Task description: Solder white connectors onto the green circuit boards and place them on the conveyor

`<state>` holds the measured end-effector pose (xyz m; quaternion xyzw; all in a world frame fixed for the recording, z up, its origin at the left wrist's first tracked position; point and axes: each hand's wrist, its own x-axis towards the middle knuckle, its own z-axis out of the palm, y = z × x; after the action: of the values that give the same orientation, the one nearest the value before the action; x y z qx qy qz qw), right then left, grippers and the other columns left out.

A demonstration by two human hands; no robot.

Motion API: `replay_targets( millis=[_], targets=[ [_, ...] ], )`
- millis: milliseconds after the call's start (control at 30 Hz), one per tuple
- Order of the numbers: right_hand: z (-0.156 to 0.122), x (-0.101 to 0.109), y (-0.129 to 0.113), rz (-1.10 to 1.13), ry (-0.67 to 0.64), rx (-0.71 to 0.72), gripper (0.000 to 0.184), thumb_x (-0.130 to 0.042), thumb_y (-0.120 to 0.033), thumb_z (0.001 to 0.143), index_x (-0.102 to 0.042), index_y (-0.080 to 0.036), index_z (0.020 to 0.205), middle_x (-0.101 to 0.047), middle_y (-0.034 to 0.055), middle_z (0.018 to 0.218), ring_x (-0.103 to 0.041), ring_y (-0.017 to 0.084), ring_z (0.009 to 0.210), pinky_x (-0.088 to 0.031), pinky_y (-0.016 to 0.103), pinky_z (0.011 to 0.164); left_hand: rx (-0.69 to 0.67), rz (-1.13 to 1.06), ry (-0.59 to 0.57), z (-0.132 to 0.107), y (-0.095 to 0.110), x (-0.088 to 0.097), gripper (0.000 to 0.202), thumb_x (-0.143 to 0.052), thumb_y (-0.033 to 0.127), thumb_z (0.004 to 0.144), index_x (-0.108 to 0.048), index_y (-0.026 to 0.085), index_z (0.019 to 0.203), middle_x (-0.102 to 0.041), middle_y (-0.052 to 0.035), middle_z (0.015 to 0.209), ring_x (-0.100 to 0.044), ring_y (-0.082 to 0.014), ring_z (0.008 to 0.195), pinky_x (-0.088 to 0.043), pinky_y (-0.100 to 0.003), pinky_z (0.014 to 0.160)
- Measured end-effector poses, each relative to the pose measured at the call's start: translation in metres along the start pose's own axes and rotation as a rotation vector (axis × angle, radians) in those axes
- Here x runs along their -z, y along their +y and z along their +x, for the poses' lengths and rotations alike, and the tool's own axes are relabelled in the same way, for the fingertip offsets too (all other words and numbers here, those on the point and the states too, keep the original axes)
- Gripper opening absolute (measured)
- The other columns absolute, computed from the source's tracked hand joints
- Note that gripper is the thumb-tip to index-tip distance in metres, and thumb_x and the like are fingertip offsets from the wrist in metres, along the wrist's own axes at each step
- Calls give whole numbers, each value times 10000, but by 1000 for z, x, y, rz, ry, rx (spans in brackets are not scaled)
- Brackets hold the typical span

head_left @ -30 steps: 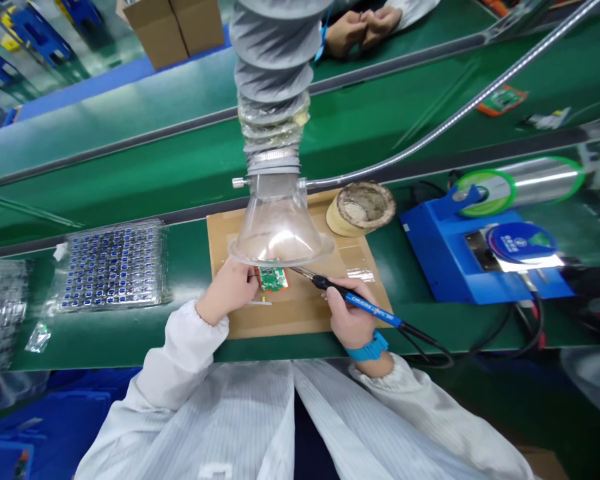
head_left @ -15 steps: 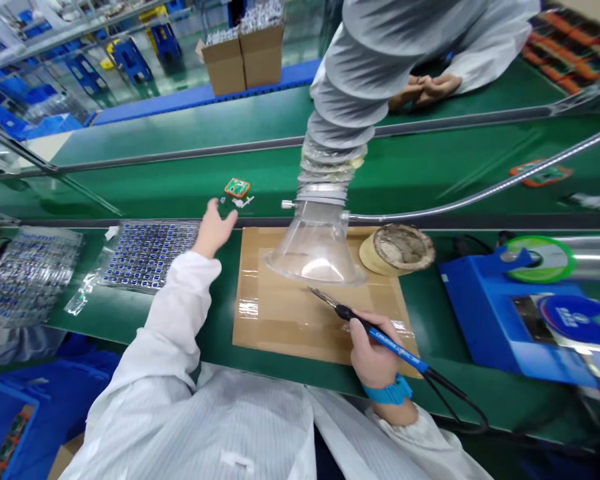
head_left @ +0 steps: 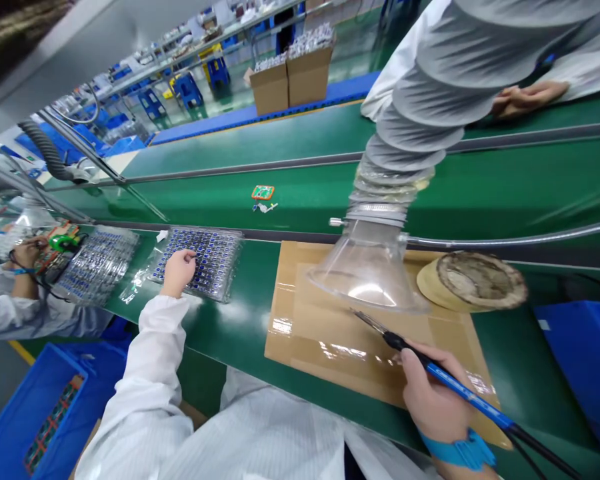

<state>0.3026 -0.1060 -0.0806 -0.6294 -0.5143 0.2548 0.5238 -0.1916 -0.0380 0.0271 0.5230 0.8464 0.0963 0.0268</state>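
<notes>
R hand [head_left: 437, 393] grips a blue/blk soldering iron [head_left: 467, 397], tip over the cardboard [head_left: 310, 327] fwd-left of it; white lettering [head_left: 447, 379] runs along the handle, too blurred to read. Blue wrist strap [head_left: 457, 450] just behind that hand. To its right, a blue box [head_left: 583, 360] w/ small white label [head_left: 544, 325], text too small to read. L hand [head_left: 179, 270] is at a shiny plastic tray [head_left: 217, 260] of blue-marked parts: fingers drawn narrow, can't tell if a part's b/w them. Tray's on a glossy green bench [head_left: 245, 320]; 2nd tray [head_left: 100, 263] to that hand's left. Fwd of R hand: clear hood [head_left: 365, 267] on grey ribbed hose [head_left: 415, 113], crusted pot [head_left: 445, 283] beside it. Fwd-right of L hand, orange-edged green PCB [head_left: 263, 193] on a green strip [head_left: 310, 200]. Farther fwd: co-worker's hands [head_left: 530, 97], cartons [head_left: 307, 77], blue stools [head_left: 187, 90].
</notes>
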Motion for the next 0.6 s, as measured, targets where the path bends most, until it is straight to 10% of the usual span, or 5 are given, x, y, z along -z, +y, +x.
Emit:
replay_targets(
  millis=[267,600],
  targets=[
    [2,-3,-4,-47,-26,-75,556,-692,-752,798,-722,-201,864,-745,100,827,-717,271,771,-570,396,741,-105,101,-30,59,24,-22,383,-509,223,948,-707,183,1273,-615,-138,1258,-592,-276,1179,-460,-363,1054],
    [5,-7,-1,-28,-51,-99,535,-685,-732,788,-728,-204,863,-750,90,827,-712,270,776,-572,387,753,-100,107,-40,96,43,-7,104,-608,147,779,-704,111,795,-662,-210,1041,-562,-365,1132,-423,-478,1022]
  ],
)
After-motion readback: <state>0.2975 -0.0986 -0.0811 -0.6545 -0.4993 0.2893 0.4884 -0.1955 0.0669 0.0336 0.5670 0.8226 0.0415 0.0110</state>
